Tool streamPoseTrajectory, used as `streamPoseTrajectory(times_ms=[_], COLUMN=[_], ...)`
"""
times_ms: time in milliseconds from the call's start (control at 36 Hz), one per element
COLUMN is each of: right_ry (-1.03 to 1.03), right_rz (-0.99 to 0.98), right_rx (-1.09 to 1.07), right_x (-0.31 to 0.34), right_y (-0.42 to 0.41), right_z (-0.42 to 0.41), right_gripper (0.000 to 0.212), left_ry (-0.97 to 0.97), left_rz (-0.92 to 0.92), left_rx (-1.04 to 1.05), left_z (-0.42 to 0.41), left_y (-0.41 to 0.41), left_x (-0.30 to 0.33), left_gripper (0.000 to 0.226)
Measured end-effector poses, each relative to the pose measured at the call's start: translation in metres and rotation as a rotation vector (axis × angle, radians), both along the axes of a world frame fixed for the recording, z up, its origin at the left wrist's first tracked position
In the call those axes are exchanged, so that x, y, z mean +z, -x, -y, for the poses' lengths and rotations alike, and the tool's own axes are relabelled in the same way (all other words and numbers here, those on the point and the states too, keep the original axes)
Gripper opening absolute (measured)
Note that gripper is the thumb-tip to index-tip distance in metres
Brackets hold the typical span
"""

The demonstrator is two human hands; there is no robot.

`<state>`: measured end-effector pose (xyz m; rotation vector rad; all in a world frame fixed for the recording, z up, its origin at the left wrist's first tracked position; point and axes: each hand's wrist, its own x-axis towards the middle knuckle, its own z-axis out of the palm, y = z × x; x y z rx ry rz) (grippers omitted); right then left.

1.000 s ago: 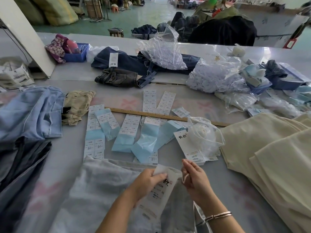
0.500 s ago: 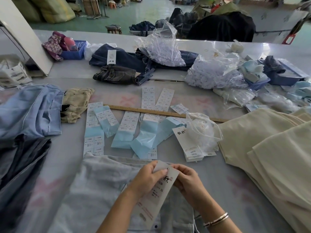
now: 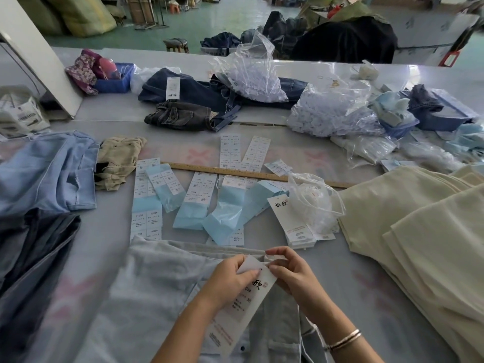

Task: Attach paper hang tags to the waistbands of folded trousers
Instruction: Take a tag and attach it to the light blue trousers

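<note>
A worker fits a paper hang tag to the waistband of pale grey folded trousers on a long packing table. The left hand pinches the tag's upper end between thumb and curled fingers, holding the card slanted over the garment so its top meets the waistband edge. The right hand, a bangle at the wrist, has thumb and forefinger drawn together at that same corner, apparently on the tag's string or the band itself (the loop is too fine to make out). Judging by the grip, the fastening step is in hand and not yet finished.

The trousers lie at the near edge, waistband turned to the far side, which puts the attachment point directly under both hands. Just beyond, within reach, are a stack of spare hang tags and a clear bag of string loops, with sheets of size stickers fanned out to their left on blue backing. A wooden ruler lies across the table behind them. To the right, a pile of cream trousers is folded; to the left, blue and dark garments are heaped. Which pile is finished cannot be told. Bags of plastic fasteners sit further back.
</note>
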<state>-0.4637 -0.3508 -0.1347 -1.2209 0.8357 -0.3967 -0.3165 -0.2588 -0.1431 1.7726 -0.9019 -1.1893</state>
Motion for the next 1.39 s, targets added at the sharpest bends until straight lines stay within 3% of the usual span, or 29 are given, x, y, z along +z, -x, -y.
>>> streamPoseTrajectory(times_ms=[139,361,556,889,1111,1222,1389], right_ry=[-0.04,-0.354,-0.743,-0.796,-0.677,-0.309,0.246], right_rz=[-0.009,-0.018,0.062,0.048,0.043,-0.092,-0.236], right_rx=[-0.075,-0.168,-0.279,-0.268,-0.147,-0.093,0.085], right_x=[-0.002,-0.007,-0.009,-0.003,-0.009,-0.005,-0.002], right_y=[0.0,-0.001,-0.004,-0.006,-0.002,0.001,0.003], right_z=[-0.003,-0.005,0.0,-0.014,-0.013,-0.01,-0.009], right_gripper=[0.021,0.009,0.022,0.022,0.027,0.017,0.044], left_ry=[0.006,0.024,0.04,0.024,0.008,0.014,0.033], left_rz=[0.038,0.15,0.15,0.142,0.135,0.132,0.149], left_rx=[-0.007,-0.092,-0.098,-0.109,-0.088,-0.056,-0.013], left_z=[0.0,-0.001,-0.002,-0.005,-0.006,-0.006,-0.006], left_y=[0.001,0.001,0.002,0.0,0.001,0.0,0.001], left_x=[-0.004,-0.005,-0.005,-0.008,-0.008,-0.012,-0.017], left_gripper=[0.01,0.015,0.017,0.022,0.021,0.016,0.015])
